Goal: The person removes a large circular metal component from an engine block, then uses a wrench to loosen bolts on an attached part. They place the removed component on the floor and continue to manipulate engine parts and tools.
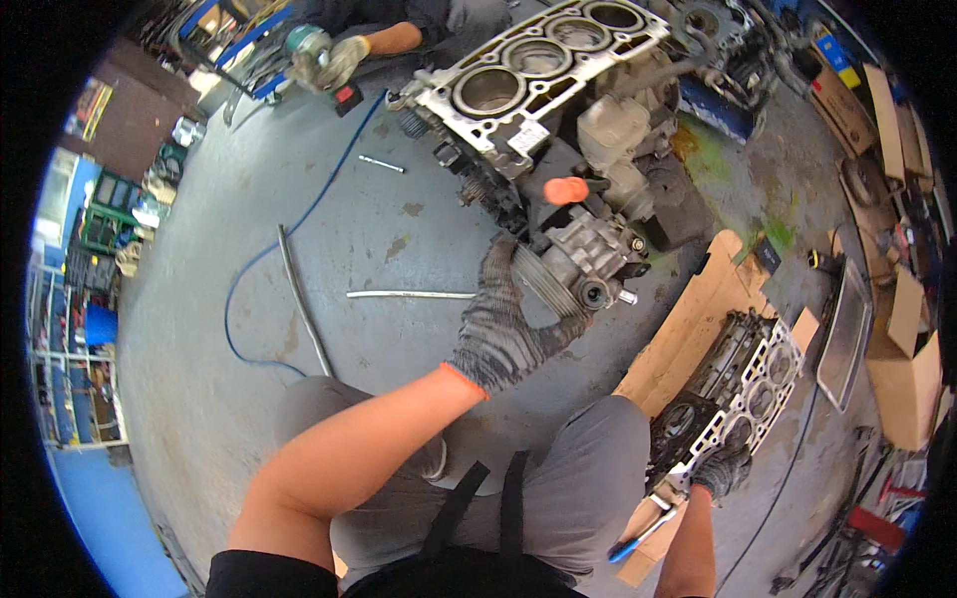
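Black clothing (459,576) lies nearest. Left hand (508,314), clamped around the pulley (543,284), might slip if oily; whether the right hand (723,468) grips, I can't tell.

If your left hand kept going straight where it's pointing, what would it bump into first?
The left hand would meet the ribbed wheel on the big engine. Fingers and thumb already seem around it, though depth is hard to judge.

A mechanic's workshop, as the engine block (526,88), cylinder head (738,404) and stained floor (199,319) show
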